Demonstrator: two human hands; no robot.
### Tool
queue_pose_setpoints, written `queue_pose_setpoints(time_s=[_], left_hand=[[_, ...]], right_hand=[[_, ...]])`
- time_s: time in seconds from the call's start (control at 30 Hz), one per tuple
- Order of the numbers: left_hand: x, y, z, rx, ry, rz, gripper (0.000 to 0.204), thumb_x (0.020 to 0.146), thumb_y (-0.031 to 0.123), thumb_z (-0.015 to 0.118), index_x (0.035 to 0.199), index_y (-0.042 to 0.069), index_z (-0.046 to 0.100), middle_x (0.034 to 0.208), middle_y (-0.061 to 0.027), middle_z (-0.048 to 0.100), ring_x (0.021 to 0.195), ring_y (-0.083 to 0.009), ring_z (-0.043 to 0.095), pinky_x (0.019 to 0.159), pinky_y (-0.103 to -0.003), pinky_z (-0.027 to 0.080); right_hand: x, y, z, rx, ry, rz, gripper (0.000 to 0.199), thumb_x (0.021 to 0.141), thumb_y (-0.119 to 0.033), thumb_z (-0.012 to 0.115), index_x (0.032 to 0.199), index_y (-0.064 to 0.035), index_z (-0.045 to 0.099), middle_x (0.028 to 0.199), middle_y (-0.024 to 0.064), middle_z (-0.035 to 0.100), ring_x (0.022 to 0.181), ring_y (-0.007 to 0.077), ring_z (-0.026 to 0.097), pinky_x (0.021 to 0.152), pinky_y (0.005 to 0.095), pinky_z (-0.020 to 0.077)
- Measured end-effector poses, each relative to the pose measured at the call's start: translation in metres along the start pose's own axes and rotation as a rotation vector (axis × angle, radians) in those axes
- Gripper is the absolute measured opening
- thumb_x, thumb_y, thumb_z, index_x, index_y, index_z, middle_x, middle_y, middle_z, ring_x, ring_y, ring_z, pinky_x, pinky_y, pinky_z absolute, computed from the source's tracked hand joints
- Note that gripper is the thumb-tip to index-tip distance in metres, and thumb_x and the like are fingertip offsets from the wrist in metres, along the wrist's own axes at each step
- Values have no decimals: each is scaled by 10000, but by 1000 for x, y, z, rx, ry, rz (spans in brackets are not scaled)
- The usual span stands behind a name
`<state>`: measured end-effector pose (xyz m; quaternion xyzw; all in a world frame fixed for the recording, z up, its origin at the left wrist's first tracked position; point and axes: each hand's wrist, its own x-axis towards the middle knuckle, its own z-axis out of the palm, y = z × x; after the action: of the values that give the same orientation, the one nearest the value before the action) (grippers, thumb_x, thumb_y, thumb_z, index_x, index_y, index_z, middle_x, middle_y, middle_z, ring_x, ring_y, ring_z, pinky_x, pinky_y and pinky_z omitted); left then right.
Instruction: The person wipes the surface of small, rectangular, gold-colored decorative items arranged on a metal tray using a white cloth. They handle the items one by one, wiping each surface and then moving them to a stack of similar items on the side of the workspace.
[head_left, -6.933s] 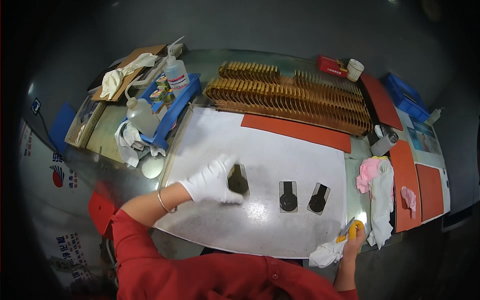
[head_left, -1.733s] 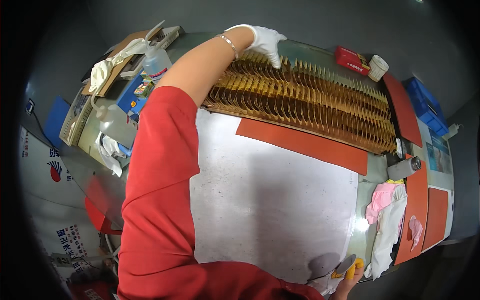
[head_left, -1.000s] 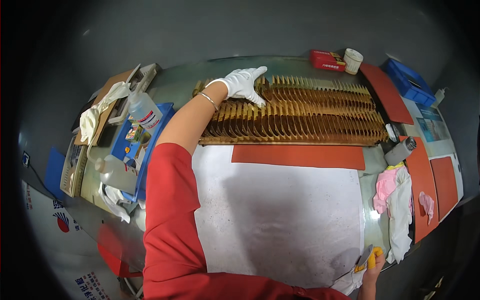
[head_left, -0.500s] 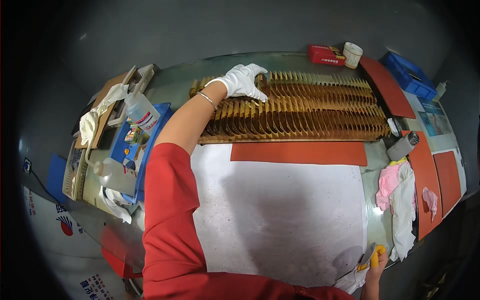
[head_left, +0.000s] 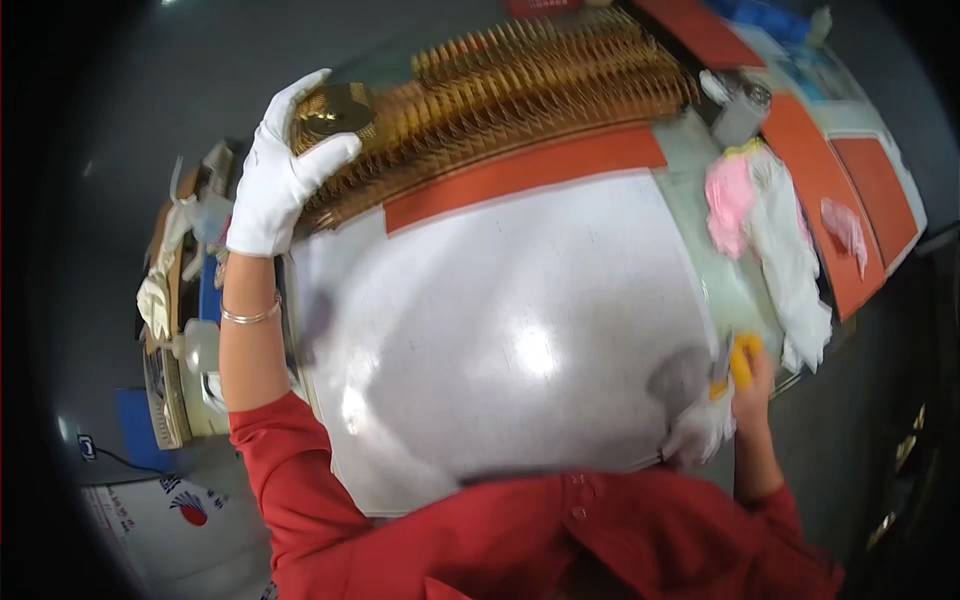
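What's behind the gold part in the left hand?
The rack shows below and to its right; whatever lies directly behind the gold part and left hand is covered.

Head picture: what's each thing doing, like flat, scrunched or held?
Left hand, gloved, gripping
Brown part, held by left hand
Right hand, curled
Grey item, held in right hand, blurry
Gold pieces, lined up in rows
White sheet, flat
Orange strip, flat
Pink cloth, crumpled

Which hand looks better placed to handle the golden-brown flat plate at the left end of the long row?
Left, I'd say: the white-gloved left hand has its thumb and fingers around that plate. The right hand, with yellow finger covers, is across the white sheet, holding a crumpled white cloth.
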<state>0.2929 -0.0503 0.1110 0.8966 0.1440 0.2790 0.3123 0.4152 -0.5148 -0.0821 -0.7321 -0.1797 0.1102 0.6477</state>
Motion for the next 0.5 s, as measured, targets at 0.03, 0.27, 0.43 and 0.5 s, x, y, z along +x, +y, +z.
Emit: queue_pose_setpoints(time_s=[0.03, 0.27, 0.43, 0.5], left_hand=[[-25, 16, 15, 171, -54, 52, 696, 608, 279, 768, 1187, 2, 500, 1144, -141, 550, 1054, -252, 543, 907, -346, 430], [-109, 105, 129, 525, -660, 249, 621, 559, 424, 725, 1000, 20, 559, 958, -156, 573, 847, -315, 574, 793, -376, 461], [-97, 137, 170, 784, -918, 203, 599, 566, 384, 713, 980, -8, 528, 806, -162, 587, 718, -308, 597, 673, -376, 490], [-97, 126, 173, 735, -841, 235, 621, 554, 370, 720, 995, -14, 510, 792, -166, 594, 704, -304, 607, 631, -370, 495]], right_hand=[[2, -10, 4, 56, -64, 41, 130, 881, -83, 510, 976, 1, 539, 787, -10, 523, 694, 53, 470, 630, 193, 368], [6, -14, 4, 235, -161, 21, 147, 891, -106, 528, 988, 4, 520, 791, 0, 531, 654, 52, 475, 507, 187, 409], [5, -9, 1, 284, -173, 27, 127, 889, -106, 537, 970, -9, 535, 773, 0, 527, 638, 50, 471, 492, 190, 413], [7, -6, 2, 263, -180, 3, 129, 889, -106, 536, 973, -7, 535, 770, 4, 527, 622, 53, 473, 479, 197, 417]])
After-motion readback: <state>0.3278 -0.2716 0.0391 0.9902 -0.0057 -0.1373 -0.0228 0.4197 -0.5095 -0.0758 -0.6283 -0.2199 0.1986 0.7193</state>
